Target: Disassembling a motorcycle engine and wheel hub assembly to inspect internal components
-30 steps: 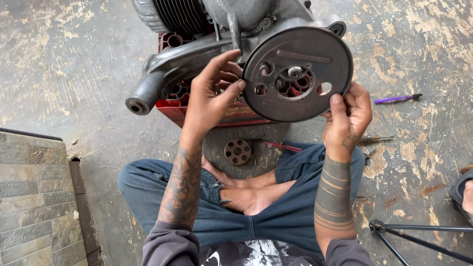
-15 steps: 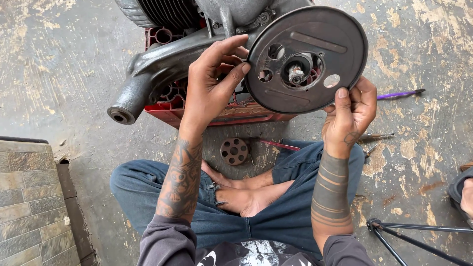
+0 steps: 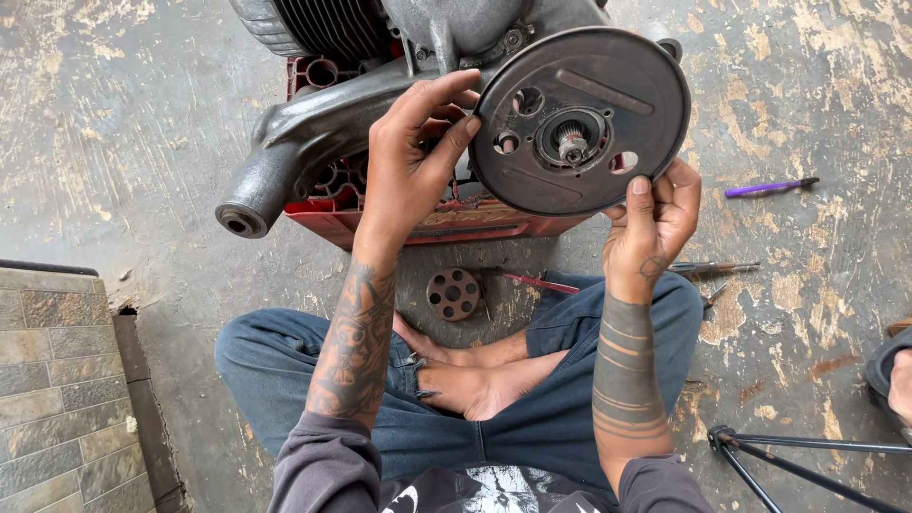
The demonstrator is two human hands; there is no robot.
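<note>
Since 0.5 s ago the disc (image 3: 581, 119) sits a bit higher and more tilted in frame, and the left hand's fingers have shifted on its rim; both hands stay on it.

Disc: round, dark grey metal plate w/ several holes and a splined shaft stub (image 3: 572, 142) poking thru its centre hub. It's against the engine (image 3: 380, 57) at 12 o'clock, upper middle of view. Can't tell if it's seated fully on the shaft or just held there.

Left hand (image 3: 408, 161): fingers spread and curled, thumb and fingertips pressing the disc rim at its 9 o'clock edge. Grasping the disc, not clenched round it.

Right hand (image 3: 655, 223): under the disc at its 5 o'clock edge, thumb up on the face, fingers wrapped behind the rim. Grasping the disc too.

Engine rests on a red crate (image 3: 418, 223); a grey pipe (image 3: 285, 161) runs from it toward 9 o'clock, open end facing down-left.

Floor (image 3: 114, 114): worn concrete w/ patchy paint. Small round holed part (image 3: 453, 294) lies at 6 o'clock from the disc, just ahead of the person's crossed bare feet (image 3: 465, 375). Red-handled tool (image 3: 537, 282) just beside it, partly hidden by the jeans. Purple pen-like tool (image 3: 768, 187) at 3 o'clock, well apart from the hands. Metal tools (image 3: 712, 268) near the right knee. Tiled step (image 3: 57, 380) at 8 o'clock. Black tripod legs (image 3: 798, 461) at 4 o'clock; someone else's sandalled foot (image 3: 893, 375) at the right edge.
</note>
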